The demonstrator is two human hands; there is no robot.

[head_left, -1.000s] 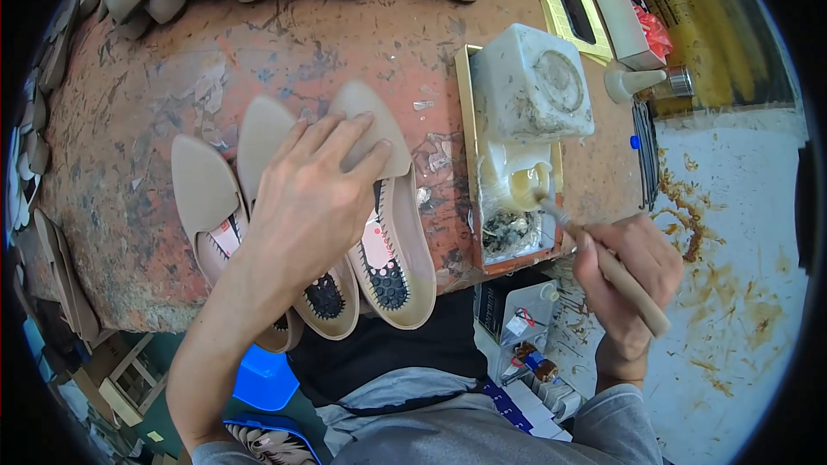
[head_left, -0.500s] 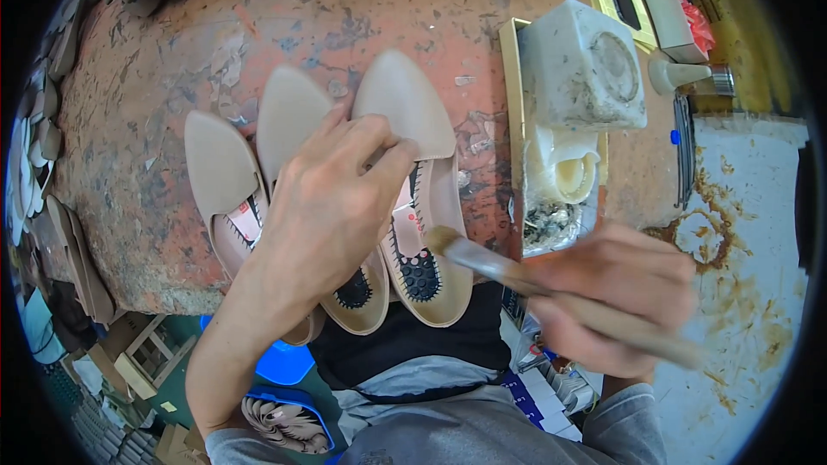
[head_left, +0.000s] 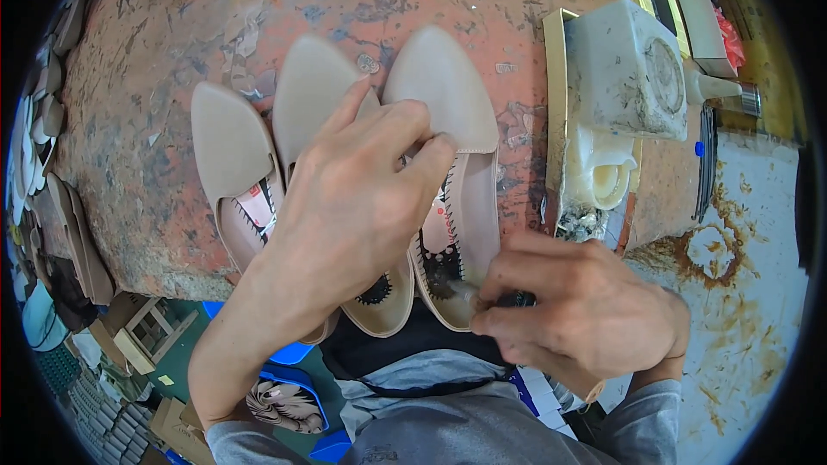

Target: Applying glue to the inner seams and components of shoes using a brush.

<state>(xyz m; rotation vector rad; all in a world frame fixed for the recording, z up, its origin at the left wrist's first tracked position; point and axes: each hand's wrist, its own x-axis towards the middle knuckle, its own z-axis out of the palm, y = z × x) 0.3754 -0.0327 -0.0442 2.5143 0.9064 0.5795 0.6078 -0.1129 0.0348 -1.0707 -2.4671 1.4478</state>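
Three beige pointed slip-on shoes lie side by side at the bench's front edge, toes pointing away: the left shoe (head_left: 228,133), the middle shoe (head_left: 317,77) and the right shoe (head_left: 441,90). My left hand (head_left: 353,185) reaches across the middle one, its thumb and fingers closed on the right shoe at the opening's edge. Most of the middle shoe is hidden beneath that hand. My right hand (head_left: 586,306) is wrapped round a wooden-handled brush (head_left: 575,372). The brush's bristle end is down inside the right shoe's heel, over the black studded footbed.
A squarish white plastic container (head_left: 633,73) sits in a yellow-edged tray (head_left: 555,95) at right, above a pale crusted cup (head_left: 610,182). More shoe parts (head_left: 79,241) line the left edge. Below are a wooden stool (head_left: 153,336) and a blue bin (head_left: 320,409) of beige pieces.
My right hand has swung the brush down and inward, so its bristles moved from above the shoe into the heel. My left hand keeps its hold; the view has shifted slightly.
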